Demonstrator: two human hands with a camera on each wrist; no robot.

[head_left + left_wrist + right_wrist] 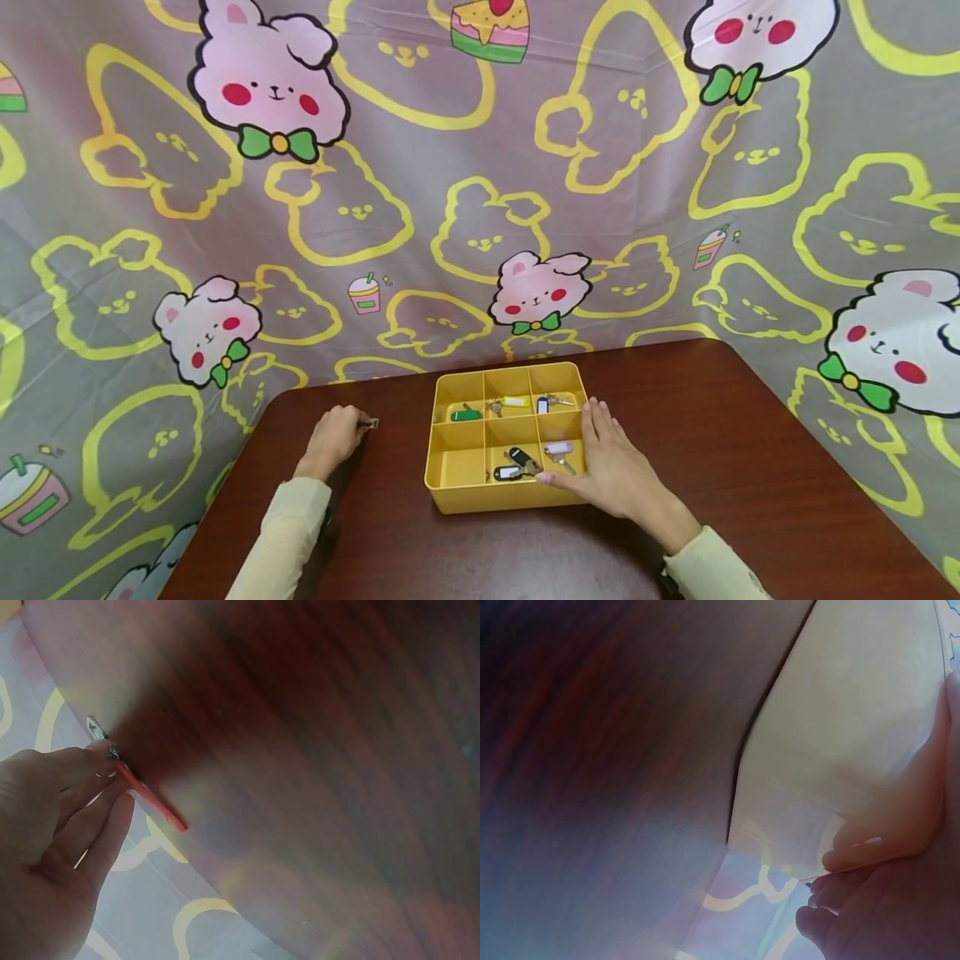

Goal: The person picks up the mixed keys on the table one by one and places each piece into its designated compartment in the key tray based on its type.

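Observation:
My left hand (335,437) pinches a key with a red key tag (154,799) over the left part of the table; the metal key (95,729) pokes out past the fingertips. My right hand (626,471) lies along the right side of a yellow divided box (480,500), fingers straight, thumb over its front rim. Inside the box's back row are tagged keys: a green tag (466,414) at left, a yellow tag (515,402) in the middle, a blue tag (543,405) at right. Keys with black tags (522,458) lie front middle, a lilac tag (558,447) front right.
The box stands on a dark brown wooden table (735,450). A grey patterned cloth (465,167) with cartoon rabbits hangs close behind the table and along its sides.

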